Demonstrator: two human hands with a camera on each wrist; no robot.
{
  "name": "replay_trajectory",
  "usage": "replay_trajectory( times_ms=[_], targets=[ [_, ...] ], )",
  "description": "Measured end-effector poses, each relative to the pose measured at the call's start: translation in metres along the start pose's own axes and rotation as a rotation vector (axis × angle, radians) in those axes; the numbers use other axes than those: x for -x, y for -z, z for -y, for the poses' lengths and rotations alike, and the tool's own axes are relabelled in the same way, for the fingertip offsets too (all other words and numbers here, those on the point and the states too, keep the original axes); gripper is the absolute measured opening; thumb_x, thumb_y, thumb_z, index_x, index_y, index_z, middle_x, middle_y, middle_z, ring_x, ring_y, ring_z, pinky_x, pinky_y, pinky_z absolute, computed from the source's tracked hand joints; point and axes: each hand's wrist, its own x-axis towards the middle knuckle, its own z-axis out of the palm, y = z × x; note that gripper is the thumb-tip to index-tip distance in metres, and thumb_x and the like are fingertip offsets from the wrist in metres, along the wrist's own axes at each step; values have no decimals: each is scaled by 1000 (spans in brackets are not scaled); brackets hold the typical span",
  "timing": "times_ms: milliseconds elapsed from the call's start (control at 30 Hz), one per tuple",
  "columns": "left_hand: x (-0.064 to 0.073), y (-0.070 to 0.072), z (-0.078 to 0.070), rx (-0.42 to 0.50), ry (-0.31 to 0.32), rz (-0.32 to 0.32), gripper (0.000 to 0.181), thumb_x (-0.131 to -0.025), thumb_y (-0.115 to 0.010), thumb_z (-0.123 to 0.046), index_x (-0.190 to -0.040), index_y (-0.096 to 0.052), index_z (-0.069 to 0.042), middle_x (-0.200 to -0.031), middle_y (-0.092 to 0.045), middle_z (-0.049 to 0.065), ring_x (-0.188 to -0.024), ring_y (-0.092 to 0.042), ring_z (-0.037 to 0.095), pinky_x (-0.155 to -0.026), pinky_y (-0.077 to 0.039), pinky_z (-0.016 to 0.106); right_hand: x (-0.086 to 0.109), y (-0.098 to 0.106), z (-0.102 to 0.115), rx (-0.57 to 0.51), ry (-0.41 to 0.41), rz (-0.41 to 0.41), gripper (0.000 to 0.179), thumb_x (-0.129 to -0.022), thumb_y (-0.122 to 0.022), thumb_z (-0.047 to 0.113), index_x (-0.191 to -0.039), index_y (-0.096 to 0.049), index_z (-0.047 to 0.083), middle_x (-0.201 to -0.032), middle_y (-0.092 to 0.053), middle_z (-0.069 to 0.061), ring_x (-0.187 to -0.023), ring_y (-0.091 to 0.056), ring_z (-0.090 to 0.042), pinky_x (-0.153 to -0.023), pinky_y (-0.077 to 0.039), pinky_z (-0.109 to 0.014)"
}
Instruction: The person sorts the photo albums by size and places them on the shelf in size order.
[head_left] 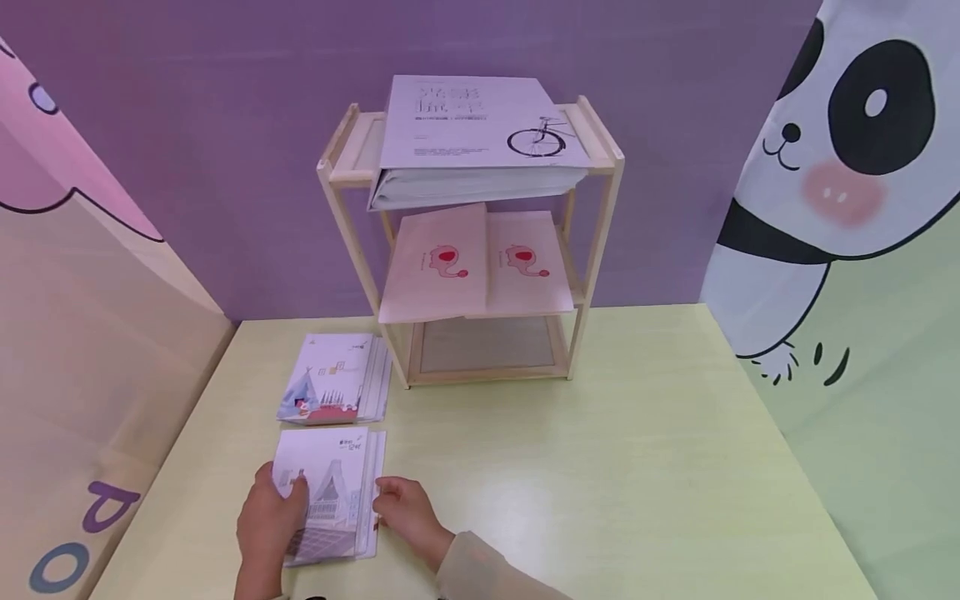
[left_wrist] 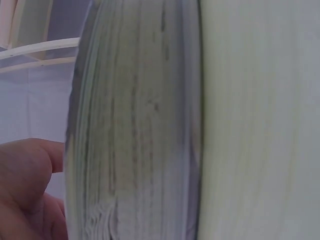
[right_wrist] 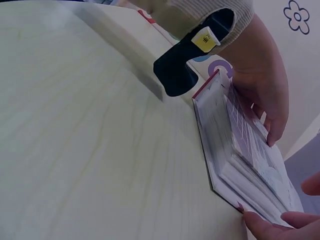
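Observation:
A thick book [head_left: 341, 450] with a tent printed on its pale cover lies on the table at the front left, its lower layers jutting out at the right side. My left hand [head_left: 272, 521] grips its left side, thumb laid over the cover. From the right, my right hand [head_left: 408, 512] pinches the jutting edge; in the right wrist view, its thumb [right_wrist: 260, 226] is at a corner of the bottom cover. Page edges [left_wrist: 135, 120] fill the middle of the left wrist view. Just behind lies a similar thick book [head_left: 333, 367] with a blue tent on its cover.
A wooden three-level rack [head_left: 600, 250] stands at the back. Its top bears a thick white volume [head_left: 465, 133] with a bicycle picture; two pink elephant-print booklets [head_left: 438, 275] lie on the middle shelf. Printed cloth walls [head_left: 660, 167] surround the table [head_left: 637, 467].

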Motion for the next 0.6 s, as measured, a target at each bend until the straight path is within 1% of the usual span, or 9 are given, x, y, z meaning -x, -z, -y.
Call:
replay_trajectory(
  times_ms=[133,300,367,433,600],
  targets=[
    [-2,0,0,-14,7,4,63,-93,-49,-26,-137,-30,14,-123,-47,41,-109,-48,57,-87,-41,64,1,-2,-1,-12,4,-7,39,-77,-55,-3,-115,-63,-11,-89,-65,-2,-69,-54,-7,-65,-53,-24],
    [-4,0,0,-21,19,30,64,-93,-48,-27,-138,-28,14,-126,-46,41,-113,-46,56,-90,-39,64,1,-1,-2,-18,21,-32,37,-78,-56,-4,-112,-63,-14,-95,-68,-10,-69,-58,-10,-64,-54,-27],
    [-4,0,-1,-19,10,32,64,-94,-48,-27,-138,-28,14,-125,-45,41,-113,-46,56,-91,-39,64,1,0,-2,-7,23,-43,35,-78,-57,-4,-111,-63,-15,-99,-69,-13,-72,-60,-11,-65,-55,-28],
    [-4,0,-1,-17,-6,21,63,-94,-48,-26,-138,-30,15,-124,-46,42,-111,-47,57,-90,-40,64,0,-1,-2,12,21,-55,33,-79,-57,-3,-109,-64,-14,-102,-69,-14,-73,-61,-12,-65,-55,-28],
    [-3,0,-1,-16,-48,-7,61,-94,-49,-23,-136,-31,16,-121,-48,43,-108,-49,58,-87,-41,64,2,-2,-2,23,24,-77,30,-79,-58,-3,-106,-66,-14,-100,-70,-15,-69,-62,-12,-64,-55,-27]
  ],
)
